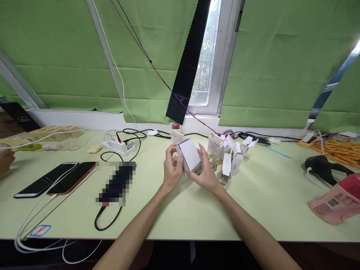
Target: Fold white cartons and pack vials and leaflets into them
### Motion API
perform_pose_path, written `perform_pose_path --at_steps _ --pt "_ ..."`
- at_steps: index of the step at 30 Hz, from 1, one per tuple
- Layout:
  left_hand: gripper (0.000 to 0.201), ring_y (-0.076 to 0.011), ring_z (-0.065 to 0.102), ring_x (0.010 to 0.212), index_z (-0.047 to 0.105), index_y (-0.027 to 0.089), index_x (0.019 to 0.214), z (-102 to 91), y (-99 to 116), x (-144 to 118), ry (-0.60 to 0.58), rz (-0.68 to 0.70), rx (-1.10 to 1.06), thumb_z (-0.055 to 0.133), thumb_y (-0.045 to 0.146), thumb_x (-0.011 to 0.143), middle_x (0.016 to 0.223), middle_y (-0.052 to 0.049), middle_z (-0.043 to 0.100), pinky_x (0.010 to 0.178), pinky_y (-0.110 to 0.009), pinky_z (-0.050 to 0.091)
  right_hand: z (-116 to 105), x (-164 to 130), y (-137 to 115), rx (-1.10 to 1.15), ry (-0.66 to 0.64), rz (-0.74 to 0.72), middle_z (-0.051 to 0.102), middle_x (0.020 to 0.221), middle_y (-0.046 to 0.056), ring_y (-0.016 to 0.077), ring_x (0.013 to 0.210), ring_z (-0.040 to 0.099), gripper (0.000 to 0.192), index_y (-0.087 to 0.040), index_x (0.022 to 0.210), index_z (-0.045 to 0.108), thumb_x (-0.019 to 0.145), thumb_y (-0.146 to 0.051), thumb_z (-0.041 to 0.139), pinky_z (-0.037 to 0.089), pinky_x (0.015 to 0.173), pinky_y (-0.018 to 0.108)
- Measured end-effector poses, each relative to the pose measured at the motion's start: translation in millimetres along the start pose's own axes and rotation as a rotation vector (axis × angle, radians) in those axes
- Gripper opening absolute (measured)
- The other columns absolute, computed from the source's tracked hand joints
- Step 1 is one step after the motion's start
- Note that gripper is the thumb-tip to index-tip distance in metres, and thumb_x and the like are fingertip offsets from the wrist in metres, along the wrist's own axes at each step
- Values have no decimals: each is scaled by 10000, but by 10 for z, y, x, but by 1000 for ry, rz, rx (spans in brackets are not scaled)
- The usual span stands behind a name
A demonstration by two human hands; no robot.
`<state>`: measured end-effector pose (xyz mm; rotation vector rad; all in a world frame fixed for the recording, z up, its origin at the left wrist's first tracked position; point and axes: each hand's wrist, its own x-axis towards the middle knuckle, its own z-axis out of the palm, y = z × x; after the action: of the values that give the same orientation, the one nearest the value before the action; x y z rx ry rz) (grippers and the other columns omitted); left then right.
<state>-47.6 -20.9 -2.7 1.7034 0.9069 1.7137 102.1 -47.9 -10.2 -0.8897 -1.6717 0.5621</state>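
Between my two hands, a small white cardboard box (191,155) is held tilted above the table. The fingers of my left hand (173,168) are wrapped round its left side. My right hand (207,173) grips the right side, thumb low and fingers higher up. Just beyond my right hand lie some shiny gold-coloured pieces (215,162), partly hidden by it. Several open white cartons (226,163) stand and lean in a cluster to the right of them. Another white carton (177,136) shows behind my left hand.
Two phones or tablets (71,178) and a blurred-out dark device (116,183) lie to the left. A white power strip (119,147) with cables sits behind them. At the right are a black scanner-like device (323,167) and a pink packet (336,202). Another person's hand (5,159) shows far left.
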Motion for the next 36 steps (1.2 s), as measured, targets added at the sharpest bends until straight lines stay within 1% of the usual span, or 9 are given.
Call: perform_pose_path --at_steps 9,17,23,26,30,36 --pt "452 -26 515 449 418 260 1342 -4 -4 3 10 -14 -8 508 508 975 1233 -107 598 376 -181 421 8 13 43 48 14 13 415 1526 150 273 1406 450 1017 -246 1582 103 758 -234 700 378 1165 464" --pt "427 -16 506 437 432 248 1303 0 -6 14 53 -5 8 521 501 971 1192 -88 591 359 -173 422 7 31 102 197 11 29 430 1508 165 274 1371 487 951 -247 1561 115 801 -298 683 440 1107 462" --pt "397 -17 515 409 445 242 1272 -22 -3 28 50 12 4 531 484 969 1179 -80 606 338 -172 425 1 45 129 361 14 45 447 1489 178 286 1369 491 937 -249 1541 150 801 -336 717 421 1121 476" --pt "383 -21 532 408 453 234 1256 -24 8 35 48 29 2 532 475 970 1159 -74 616 337 -167 432 -3 54 135 421 7 60 447 1483 169 284 1370 481 945 -257 1531 159 783 -321 733 407 1128 476" --pt "362 -22 538 415 460 222 1242 -18 21 25 41 68 34 536 447 970 1132 -70 634 346 -158 434 -7 60 132 433 0 72 453 1473 142 275 1359 483 934 -280 1518 185 756 -263 724 398 1134 468" --pt "329 -42 598 511 466 218 1256 -15 -31 -20 37 191 146 530 367 969 1093 -56 640 469 -180 508 -7 56 114 366 -7 51 448 1466 122 275 1391 449 957 -276 1512 203 677 -154 656 380 1158 471"
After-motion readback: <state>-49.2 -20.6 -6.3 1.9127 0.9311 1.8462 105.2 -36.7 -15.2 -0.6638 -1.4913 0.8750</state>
